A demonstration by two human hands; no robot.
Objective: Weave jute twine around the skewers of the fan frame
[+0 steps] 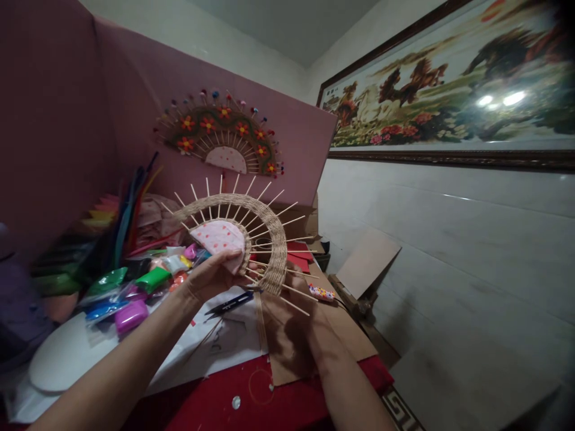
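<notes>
A half-round woven fan (pixel 275 239) is held up over the table, with thin wooden sticks spreading out past its woven twine band. Its centre is a half-disc of pale pink cloth (pixel 220 234) with red dots. My left hand (pixel 213 275) grips the fan at this half-disc, thumb on the cloth and fingers behind. Behind the lower right end of the woven band is my right hand (pixel 300 293), its fingers largely hidden by the band and sticks. Below the fan, dark thread snips (pixel 230 304) lie on a white sheet (pixel 224 341).
A finished-looking fan (pixel 224 134) with flowers and beads is fixed to a pink board (pixel 300 143). Bags of coloured clay (pixel 130 314) crowd the left. Brown cardboard (pixel 287 359) lies on the red tablecloth (pixel 211 398). A framed horse picture (pixel 431 90) hangs on the right wall.
</notes>
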